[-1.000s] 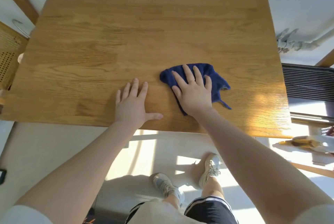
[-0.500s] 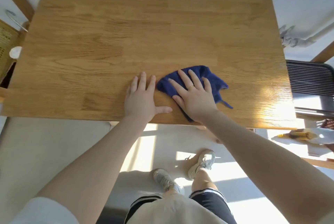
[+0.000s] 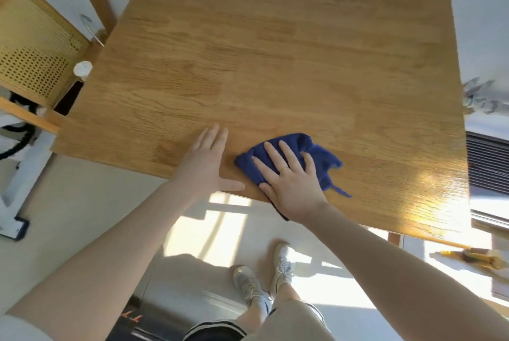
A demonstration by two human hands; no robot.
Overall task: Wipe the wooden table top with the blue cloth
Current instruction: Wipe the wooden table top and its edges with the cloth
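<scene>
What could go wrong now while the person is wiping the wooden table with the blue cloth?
1. The blue cloth lies at the near edge of the table, and a corner seems to hang over it; a stroke toward the body could pull it off.
2. The right hand presses with flat fingers and does not grip, so the bunched cloth may slip out.
3. The left hand rests on the wood and may leave marks.

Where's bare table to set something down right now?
Bare wood runs from the far edge of the table top down to the hands, and right of the blue cloth to the sunlit corner. Crowded only at the near edge: left hand flat on wood, right hand pressing the cloth, close together.
</scene>
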